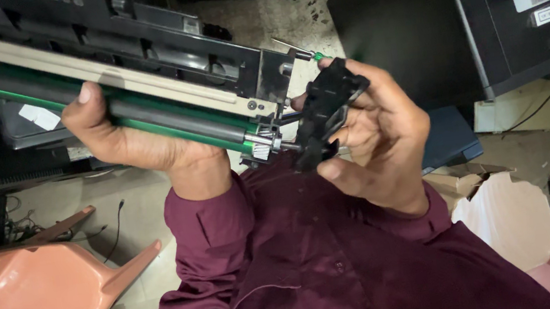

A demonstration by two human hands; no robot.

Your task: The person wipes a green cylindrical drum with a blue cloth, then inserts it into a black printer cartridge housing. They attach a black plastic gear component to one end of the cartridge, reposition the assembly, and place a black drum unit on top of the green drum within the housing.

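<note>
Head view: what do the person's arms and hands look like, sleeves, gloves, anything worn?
Both hands are bare: left hand, right hand, no gloves, rings or watch visible. Both arms wear long, dark maroon shirt sleeves with cuffs reaching the wrists; shirt buttons show faintly.

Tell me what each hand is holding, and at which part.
The left hand grips the long drum cartridge around its green roller side. The right hand holds a small black end piece at the cartridge's end.

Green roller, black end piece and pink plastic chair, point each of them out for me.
green roller (165, 128), head view, on its green strip beside the left thumb.
black end piece (326, 109), head view, on its middle.
pink plastic chair (39, 299), head view, on its seat.
</note>
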